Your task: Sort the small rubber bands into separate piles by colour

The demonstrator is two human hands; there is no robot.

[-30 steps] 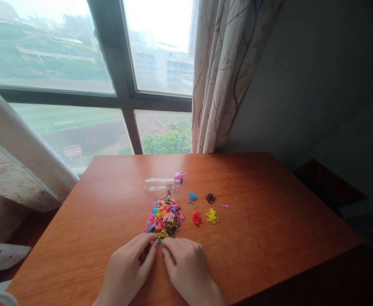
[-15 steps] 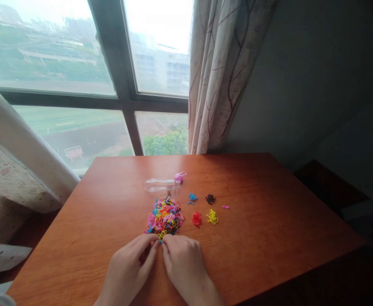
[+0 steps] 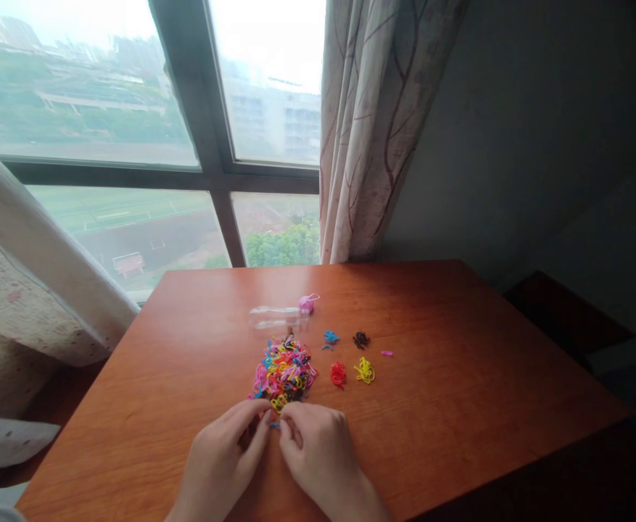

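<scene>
A heap of small multicoloured rubber bands [image 3: 285, 366] lies on the wooden table. My left hand [image 3: 228, 446] is at its near edge, thumb and forefinger pinched together. Beside it, my right hand [image 3: 318, 435] has its fingers curled in a pinch, just right of the left fingertips. A short blue band [image 3: 275, 425] shows in the narrow gap between the two hands; whether either hand grips it is not clear. Yellow bands [image 3: 278, 402] sit just beyond my fingertips. What is inside each pinch is too small or hidden to make out.
Right of the heap lie separate small piles: blue bands [image 3: 331, 338], black bands [image 3: 360, 339], red bands [image 3: 338, 373] and yellow bands [image 3: 365, 370]. A single pink band [image 3: 386, 354] is farther right. Behind the heap lies a clear plastic bottle [image 3: 277, 317] by a pink cap [image 3: 307, 303].
My right hand has shifted slightly right, widening the gap between my fingertips. The blue band between the hands now shows lower down. The whole view has moved a little.
</scene>
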